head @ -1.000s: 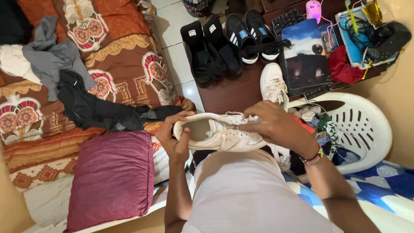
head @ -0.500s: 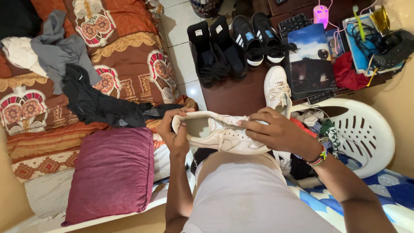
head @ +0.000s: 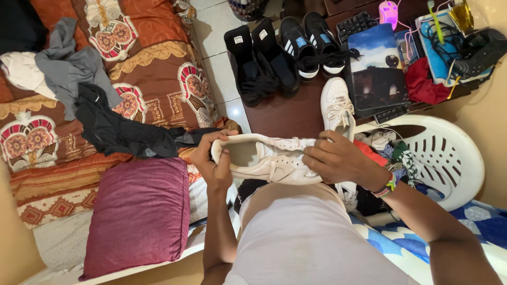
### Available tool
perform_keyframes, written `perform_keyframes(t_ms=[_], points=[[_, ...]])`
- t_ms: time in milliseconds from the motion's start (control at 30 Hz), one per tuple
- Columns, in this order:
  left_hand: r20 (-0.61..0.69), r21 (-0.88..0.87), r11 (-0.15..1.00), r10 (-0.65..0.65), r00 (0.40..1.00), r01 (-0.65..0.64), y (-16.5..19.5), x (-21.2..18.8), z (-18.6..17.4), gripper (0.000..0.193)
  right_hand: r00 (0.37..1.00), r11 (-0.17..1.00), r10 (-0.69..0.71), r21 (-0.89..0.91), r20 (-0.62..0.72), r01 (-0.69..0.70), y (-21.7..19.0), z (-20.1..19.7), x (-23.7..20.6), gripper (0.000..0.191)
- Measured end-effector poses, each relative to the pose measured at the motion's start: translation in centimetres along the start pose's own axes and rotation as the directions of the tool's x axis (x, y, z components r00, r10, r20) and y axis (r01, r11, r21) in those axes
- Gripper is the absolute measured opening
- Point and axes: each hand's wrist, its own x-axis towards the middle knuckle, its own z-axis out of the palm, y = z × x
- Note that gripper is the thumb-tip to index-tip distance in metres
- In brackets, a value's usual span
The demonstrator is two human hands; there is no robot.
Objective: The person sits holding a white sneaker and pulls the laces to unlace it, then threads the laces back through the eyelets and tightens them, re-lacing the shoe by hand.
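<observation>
I hold a white sneaker [head: 264, 158] sideways in front of my body, its opening toward the left. My left hand [head: 211, 158] grips the heel end, thumb over the collar. My right hand [head: 335, 161] clasps the toe and lace end; a beaded bracelet sits on that wrist. The matching white sneaker [head: 337, 105] lies on the dark wooden surface [head: 285, 113] just beyond, laces loose.
A bed with an orange patterned spread [head: 153, 95], dark clothes [head: 121, 132] and a maroon pillow [head: 137, 211] fills the left. Black boots [head: 253, 60] and black striped sneakers [head: 311, 42] stand at the back. A white plastic chair [head: 443, 158] with clothes is at right, a laptop [head: 377, 71] and cables behind.
The sneaker stays in both hands, almost unmoved. My view has shifted slightly, so the bed and shoes sit a little differently in the frame.
</observation>
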Motion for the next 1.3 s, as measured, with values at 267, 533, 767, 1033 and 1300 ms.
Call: perform_keyframes(t_ms=[267, 533, 767, 1033, 1300], points=[[-0.099, 0.063, 0.997, 0.039, 0.994, -0.033, 0.6, -1.0, 1.2, 0.02, 0.793, 0.787, 0.609, 0.131, -0.009, -0.603, -1.9, -0.8, 1.9, 0.012], [-0.054, 0.348, 0.913, 0.246, 0.968, -0.213, 2.1, -1.3, 1.4, 0.025, 0.547, 0.498, 0.825, 0.272, 0.144, -0.823, -2.4, 0.1, 3.1, 0.015], [-0.101, 0.275, 0.955, 0.147, 0.984, -0.114, 0.3, -1.7, 1.0, 0.023, 0.697, 0.411, 0.675, 0.661, 0.242, -0.628, -1.3, 2.5, 0.3, 0.02], [-0.13, 0.126, 0.99, 0.08, 0.988, -0.064, -0.9, -1.9, 0.4, 0.021, 0.559, -0.02, 0.692, 0.787, 0.456, -0.617, -1.6, 0.1, -0.5, 0.026], [-0.108, 0.264, 0.953, 0.182, 0.977, -0.148, 0.0, -1.5, 1.0, 0.022, 0.612, 0.571, 0.79, 0.314, 0.041, -0.758, -1.6, 1.7, 2.0, 0.013]])
